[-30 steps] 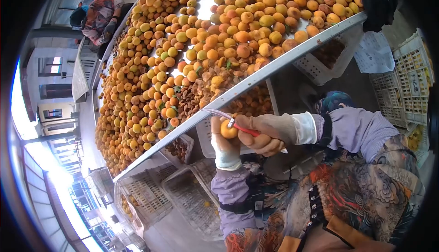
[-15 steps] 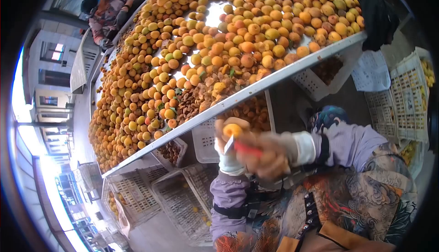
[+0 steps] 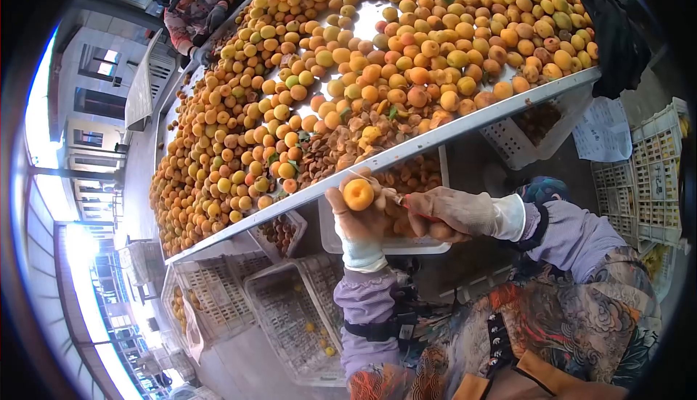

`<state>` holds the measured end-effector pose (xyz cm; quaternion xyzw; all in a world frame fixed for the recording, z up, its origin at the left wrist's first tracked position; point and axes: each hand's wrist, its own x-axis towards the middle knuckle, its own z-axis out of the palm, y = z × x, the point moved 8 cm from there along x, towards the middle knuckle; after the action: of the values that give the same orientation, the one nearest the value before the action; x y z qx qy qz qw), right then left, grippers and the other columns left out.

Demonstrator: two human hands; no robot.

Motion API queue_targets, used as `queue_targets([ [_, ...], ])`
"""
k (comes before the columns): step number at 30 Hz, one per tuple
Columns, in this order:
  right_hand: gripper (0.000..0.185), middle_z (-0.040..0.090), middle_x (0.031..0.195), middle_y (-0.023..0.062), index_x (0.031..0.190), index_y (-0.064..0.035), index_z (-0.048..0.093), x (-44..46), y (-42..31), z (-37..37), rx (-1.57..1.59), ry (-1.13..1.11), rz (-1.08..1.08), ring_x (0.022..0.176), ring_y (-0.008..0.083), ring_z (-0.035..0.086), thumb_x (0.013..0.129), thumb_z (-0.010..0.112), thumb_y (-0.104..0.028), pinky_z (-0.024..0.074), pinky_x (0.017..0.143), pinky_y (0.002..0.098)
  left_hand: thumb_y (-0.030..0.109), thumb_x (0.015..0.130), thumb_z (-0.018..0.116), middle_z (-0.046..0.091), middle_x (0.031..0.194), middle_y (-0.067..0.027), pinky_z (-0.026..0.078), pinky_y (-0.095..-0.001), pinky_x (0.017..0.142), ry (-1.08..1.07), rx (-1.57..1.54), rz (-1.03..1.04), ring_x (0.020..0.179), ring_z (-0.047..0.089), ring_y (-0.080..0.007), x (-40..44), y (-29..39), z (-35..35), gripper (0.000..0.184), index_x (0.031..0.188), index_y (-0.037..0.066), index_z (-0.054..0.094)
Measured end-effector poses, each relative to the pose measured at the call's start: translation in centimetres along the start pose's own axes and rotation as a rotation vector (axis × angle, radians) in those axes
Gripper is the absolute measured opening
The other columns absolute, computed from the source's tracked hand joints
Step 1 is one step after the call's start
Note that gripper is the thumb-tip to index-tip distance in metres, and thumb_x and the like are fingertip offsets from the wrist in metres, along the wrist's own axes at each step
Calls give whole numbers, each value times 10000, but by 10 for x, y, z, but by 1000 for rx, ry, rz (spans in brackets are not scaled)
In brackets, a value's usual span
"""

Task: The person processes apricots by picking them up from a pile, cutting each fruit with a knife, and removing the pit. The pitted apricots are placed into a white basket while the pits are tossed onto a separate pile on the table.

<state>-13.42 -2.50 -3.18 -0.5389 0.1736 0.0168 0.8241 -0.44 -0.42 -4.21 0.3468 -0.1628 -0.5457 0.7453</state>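
You've got the big table [image 3: 435, 139] slanting across the view, loaded with whole orange-yellow fruit [image 3: 370, 73], and its metal rim runs close above your hands. At the far side another person [image 3: 200, 8] leans in, well apart from you. Black cloth [image 3: 613, 37] hangs over the upper right corner. Stacked crates [image 3: 657, 175] stand beyond your right forearm, and an open mesh crate [image 3: 279, 313] sits to the lower left. Just beneath the rim, a white crate [image 3: 334, 237] of opened fruit lies behind your hands; there's a gap of dark floor [image 3: 475, 171] to its right.

Now your hands: your left hand [image 3: 367, 222] is closed around one round apricot [image 3: 359, 194], held up near the fingertips, its orange face toward you. Your right hand [image 3: 454, 211] is clamped on a red-handled tool [image 3: 427, 218], its metal end pointing at your left fingers. The apricot sits to the left of that end, apart from your right hand. Whether the tip touches your left fingers, you can't tell.
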Motion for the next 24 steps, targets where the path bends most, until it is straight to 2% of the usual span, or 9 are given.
queue_targets([
  [5, 644, 375, 453, -21, 787, -60, 544, 1, 6, 8, 37, -59, 12, 344, 75, 341, 878, 348, -667, 252, 327, 225, 589, 893, 413, 528, 811, -72, 464, -379, 745, -72, 83, 41, 657, 490, -161, 3, -3, -1, 637, 1096, -3, 534],
  [8, 646, 376, 452, -22, 782, -59, 542, 1, 6, 10, 27, -56, -17, 340, 75, 341, 877, 350, -668, 255, 324, 223, 574, 904, 405, 528, 807, -75, 467, -383, 779, 35, 51, 68, 673, 494, -162, 4, -6, -5, 628, 1095, -8, 539],
  [11, 649, 374, 449, -22, 778, -58, 538, 2, 7, 10, 43, -24, -23, 337, 77, 343, 876, 348, -671, 259, 322, 225, 544, 913, 419, 540, 835, -86, 470, -395, 819, -46, 76, 92, 707, 518, -174, 4, -5, 4, 605, 1138, -9, 521],
  [13, 650, 374, 448, -22, 777, -58, 536, 3, 4, 9, 51, -9, -32, 337, 77, 345, 875, 346, -672, 261, 323, 225, 502, 928, 426, 555, 980, -106, 465, -393, 849, -48, 50, 127, 792, 543, -185, 5, -2, 4, 597, 1226, -14, 468],
  [14, 646, 372, 447, -22, 777, -58, 535, 2, 4, 9, 59, 7, 0, 340, 77, 343, 878, 346, -668, 260, 325, 225, 502, 928, 426, 555, 980, -106, 465, -393, 849, -49, 51, 129, 792, 543, -185, 5, -1, 4, 597, 1226, -14, 468],
  [16, 641, 370, 446, -22, 777, -59, 534, 2, 7, 9, 69, 25, 31, 342, 77, 341, 881, 346, -663, 260, 327, 226, 423, 946, 444, 559, 1070, -129, 442, -415, 912, -126, 6, 143, 897, 566, -217, 5, 0, 9, 562, 1294, -16, 399],
  [17, 638, 367, 449, -23, 775, -61, 532, 3, 10, 9, 110, 34, 26, 345, 75, 335, 883, 346, -661, 256, 329, 227, 423, 946, 444, 559, 1070, -129, 442, -415, 912, -131, 6, 143, 897, 566, -217, 5, -1, 9, 562, 1294, -16, 399],
  [19, 634, 365, 452, -24, 773, -62, 531, 3, 9, 9, 147, 43, 17, 348, 74, 328, 884, 345, -658, 253, 331, 227, 370, 938, 490, 537, 1164, -143, 412, -446, 973, -64, -27, 168, 1043, 547, -257, 5, -2, 3, 540, 1309, -8, 385],
  [24, 630, 337, 462, -30, 782, -66, 522, 3, 6, 7, 235, 102, 38, 357, 68, 295, 881, 342, -661, 235, 337, 230, 312, 944, 487, 517, 1241, -142, 352, -476, 1033, -138, -84, 178, 1118, 523, -286, 3, -1, 6, 488, 1318, 14, 391],
])
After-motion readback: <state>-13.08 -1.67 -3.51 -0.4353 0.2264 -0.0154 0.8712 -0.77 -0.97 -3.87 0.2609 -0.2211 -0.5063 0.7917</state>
